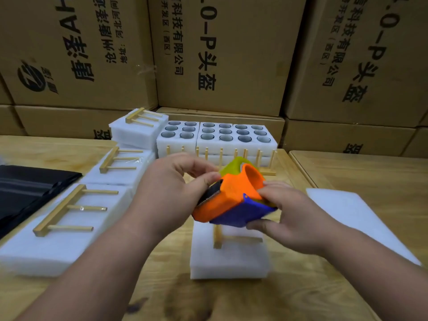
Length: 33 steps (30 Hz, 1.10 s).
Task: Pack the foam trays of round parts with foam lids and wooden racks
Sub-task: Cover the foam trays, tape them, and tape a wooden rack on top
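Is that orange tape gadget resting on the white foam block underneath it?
Apart. In the head view both hands, left hand and right hand, hold the tape dispenser up, and bare foam and a wooden rack show below it on the foam block.

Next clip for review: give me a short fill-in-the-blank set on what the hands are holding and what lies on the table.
1. Both the left hand and the right hand hold an orange and blue tape ____.
2. The tool's serrated blade faces the ____ hand.
3. Each uncovered foam tray at the back holds round parts in ____ columns.
4. The wooden rack nearest on the left has ____ pegs.

Missing words: dispenser; left; two; three
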Available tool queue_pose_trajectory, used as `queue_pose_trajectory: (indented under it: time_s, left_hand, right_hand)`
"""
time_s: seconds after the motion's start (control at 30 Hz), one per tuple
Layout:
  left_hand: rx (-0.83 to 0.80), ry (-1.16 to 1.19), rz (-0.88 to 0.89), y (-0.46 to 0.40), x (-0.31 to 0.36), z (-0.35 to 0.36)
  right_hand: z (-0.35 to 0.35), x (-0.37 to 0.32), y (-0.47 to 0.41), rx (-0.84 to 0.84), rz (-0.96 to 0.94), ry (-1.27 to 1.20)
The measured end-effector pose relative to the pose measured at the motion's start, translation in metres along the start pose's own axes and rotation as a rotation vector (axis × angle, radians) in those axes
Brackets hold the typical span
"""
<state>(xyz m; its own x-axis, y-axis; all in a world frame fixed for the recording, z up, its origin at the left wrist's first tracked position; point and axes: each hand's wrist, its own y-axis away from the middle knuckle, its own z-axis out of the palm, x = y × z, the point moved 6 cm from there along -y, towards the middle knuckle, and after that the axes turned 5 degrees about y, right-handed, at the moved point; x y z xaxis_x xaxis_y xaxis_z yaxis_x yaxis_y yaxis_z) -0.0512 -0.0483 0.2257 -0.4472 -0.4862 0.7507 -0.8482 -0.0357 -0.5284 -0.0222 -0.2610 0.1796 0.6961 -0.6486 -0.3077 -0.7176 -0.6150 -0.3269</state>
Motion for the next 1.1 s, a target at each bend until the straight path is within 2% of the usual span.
queue_pose_trajectory:
  time_s: [0.13,0.27,0.43,0.57,0.7,0.83,0.93,1.03,1.1]
  left_hand:
    - [0.094,-0.015,0.037,0.007,-0.001,-0.003]
    - [0.118,-0.053,0.101,0.013,0.003,-0.003]
    - [0.205,-0.065,0.166,0.015,0.011,-0.012]
    - [0.290,-0.051,0.196,0.019,0.015,-0.027]
    - [0.387,0.106,0.029,0.019,-0.009,-0.056]
    - [0.323,0.275,-0.218,0.018,-0.053,-0.056]
    - [0.282,0.427,-0.445,0.017,-0.094,-0.044]
    - [0.249,0.565,-0.635,0.022,-0.123,-0.028]
    - [0.209,0.635,-0.711,0.026,-0.135,-0.016]
  right_hand:
    - [0.001,0.008,-0.008,0.033,-0.039,-0.037]
    - [-0.001,0.019,-0.016,0.031,-0.074,-0.076]
    - [-0.013,0.029,-0.027,0.036,-0.125,0.030]
    - [-0.027,0.053,-0.028,0.005,-0.077,0.107]
    - [-0.046,0.078,-0.016,-0.030,0.040,0.133]
    - [-0.062,0.075,-0.010,-0.146,0.053,0.209]
    - [-0.075,0.067,-0.013,-0.221,0.137,0.183]
    - [-0.083,0.057,-0.020,-0.185,0.169,0.078]
    - [-0.083,0.053,-0.025,-0.164,0.158,0.108]
